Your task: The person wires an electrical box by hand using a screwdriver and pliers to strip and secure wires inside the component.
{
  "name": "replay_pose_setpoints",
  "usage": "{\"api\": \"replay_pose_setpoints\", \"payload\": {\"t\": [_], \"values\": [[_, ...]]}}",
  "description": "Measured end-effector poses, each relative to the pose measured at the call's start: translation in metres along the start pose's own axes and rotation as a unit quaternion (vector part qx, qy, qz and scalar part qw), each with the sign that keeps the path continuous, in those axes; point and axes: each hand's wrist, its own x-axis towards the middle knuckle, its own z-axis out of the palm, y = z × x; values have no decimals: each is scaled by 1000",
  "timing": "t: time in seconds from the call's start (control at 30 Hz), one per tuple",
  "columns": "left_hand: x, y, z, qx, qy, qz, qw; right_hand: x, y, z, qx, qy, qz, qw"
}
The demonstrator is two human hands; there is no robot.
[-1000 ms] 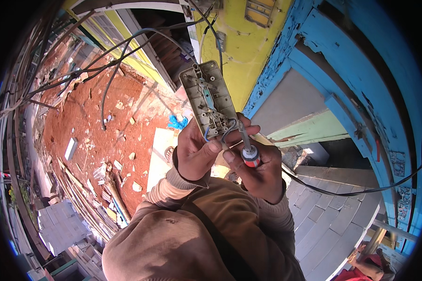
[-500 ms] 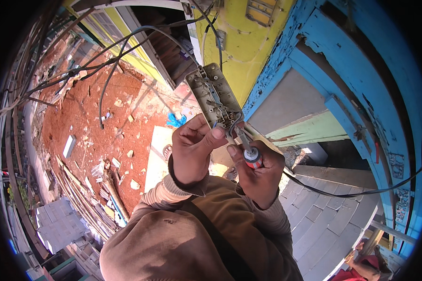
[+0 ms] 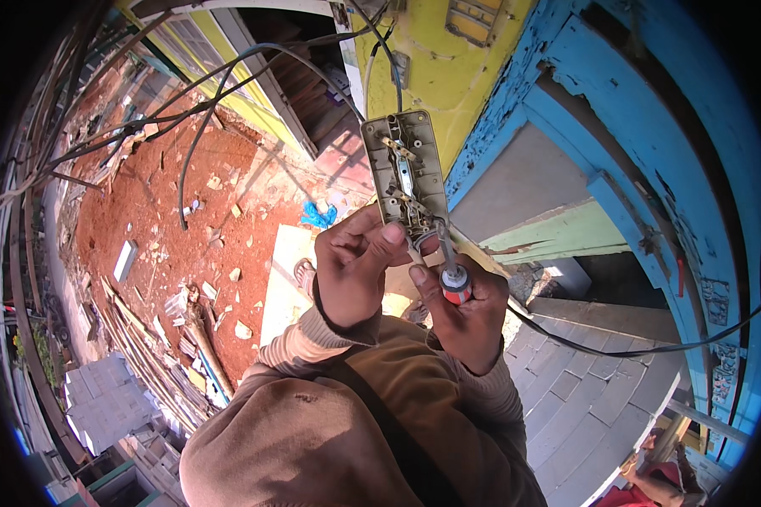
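Note:
Near the middle of the view is an opened extension socket (image 3: 429, 166), a long grey-beige housing with metal contact strips and wires showing inside. My left hand (image 3: 353, 269) pinches its lower end between thumb and fingers. My right hand (image 3: 472, 319) is closed round a screwdriver (image 3: 456, 286) with a red and clear handle. The screwdriver's shaft points up to the lower right corner of the housing, by the grey wires; its exact tip is hard to make out. A pale cable end hangs between my two thumbs.
Dark cables (image 3: 271, 52) hang across the upper left. A yellow wall (image 3: 435, 80) stands ahead, blue-painted timber (image 3: 558, 101) to the right. Rubble and sticks (image 3: 156, 359) lie on red soil at left. Grey tiles (image 3: 566, 397) and a black cable (image 3: 617, 349) are at right.
The extension socket has turned more upright, its top end swinging to the right. My left hand has shifted slightly with it, while my right hand and the screwdriver have hardly moved.

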Motion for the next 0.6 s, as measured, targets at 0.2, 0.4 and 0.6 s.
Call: {"api": "replay_pose_setpoints", "payload": {"t": [0.2, 0.4, 0.6], "values": [[-1, 4, 7, -44, -8, -22, 999, 1, -3, -2, 30, 12, 7, 999], [1, 3, 7, -62, -42, 6, 997, 1, -5, -5, 14, 11, 5, 1000], [-5, 4, 7, -46, 10, -10, 999, 1, -12, -1, 6, 4, 16, 1000]]}}
